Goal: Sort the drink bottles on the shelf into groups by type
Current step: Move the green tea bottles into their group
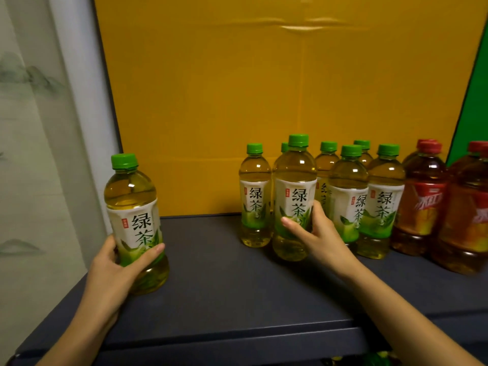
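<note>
**Q:** Where is your left hand?

**A:** My left hand (113, 262) grips a green tea bottle (133, 220) low on its label. My thumb is on the left side and my fingers are curled round the front. The bottle has a green cap and holds pale yellow liquid. It is near the left end of the dark grey shelf (224, 291), well apart from the other bottles. It leans slightly, and I cannot tell whether its base touches the shelf.

**Q:** And your right hand?

**A:** My right hand (318, 235) is clamped on the front bottle (294, 191) of the green tea cluster. My thumb lies across the label and my fingers are wrapped round the right side. This bottle stands upright on the shelf.

**Q:** What surrounds it?

**A:** Six more green-capped bottles (348, 196) stand close around and behind it, right of the shelf's middle. Just beside them, further right, stand red-capped bottles (422, 202) of dark reddish-brown drink with red labels. A yellow panel (264, 101) forms the back wall. A green panel (476, 114) shows at the far right. A pale curtain (29, 133) with a faint ink landscape hangs to the left.
</note>
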`<state>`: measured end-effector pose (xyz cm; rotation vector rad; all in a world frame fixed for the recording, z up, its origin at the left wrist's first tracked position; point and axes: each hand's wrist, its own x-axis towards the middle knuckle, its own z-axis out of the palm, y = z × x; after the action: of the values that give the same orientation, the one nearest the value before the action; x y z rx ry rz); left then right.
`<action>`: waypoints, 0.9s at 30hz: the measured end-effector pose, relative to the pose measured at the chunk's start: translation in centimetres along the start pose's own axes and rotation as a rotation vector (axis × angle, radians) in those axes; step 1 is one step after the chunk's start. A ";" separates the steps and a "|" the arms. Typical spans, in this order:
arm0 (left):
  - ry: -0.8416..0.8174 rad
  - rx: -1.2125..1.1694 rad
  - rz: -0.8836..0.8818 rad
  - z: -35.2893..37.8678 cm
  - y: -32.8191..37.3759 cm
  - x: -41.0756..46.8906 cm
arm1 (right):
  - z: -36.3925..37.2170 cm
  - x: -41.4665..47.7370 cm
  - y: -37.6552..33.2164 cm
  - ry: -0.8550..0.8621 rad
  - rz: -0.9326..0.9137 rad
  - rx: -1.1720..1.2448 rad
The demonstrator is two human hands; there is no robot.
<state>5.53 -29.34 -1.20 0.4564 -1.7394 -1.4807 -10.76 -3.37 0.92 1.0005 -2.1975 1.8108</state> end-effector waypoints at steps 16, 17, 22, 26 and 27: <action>-0.189 0.140 0.070 3.3 1.7 -1.0 | 0.6 -0.4 2.9 0.172 -0.117 -0.248; -0.204 0.144 0.086 4.3 1.9 -1.1 | 0.7 -0.4 2.9 0.171 -0.123 -0.246; -0.234 0.208 0.234 9.5 3.1 -0.8 | 1.0 -0.6 3.1 0.168 -0.102 -0.236; -0.256 0.291 0.345 13.3 3.4 -0.8 | 1.1 -0.6 3.0 0.197 -0.107 -0.255; -0.262 0.304 0.358 13.9 3.2 -0.8 | 1.1 -0.6 3.0 0.200 -0.106 -0.259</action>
<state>-3.80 -18.81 1.46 0.0922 -2.1367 -1.0617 -11.65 -3.96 -2.19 0.8266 -2.1425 1.4643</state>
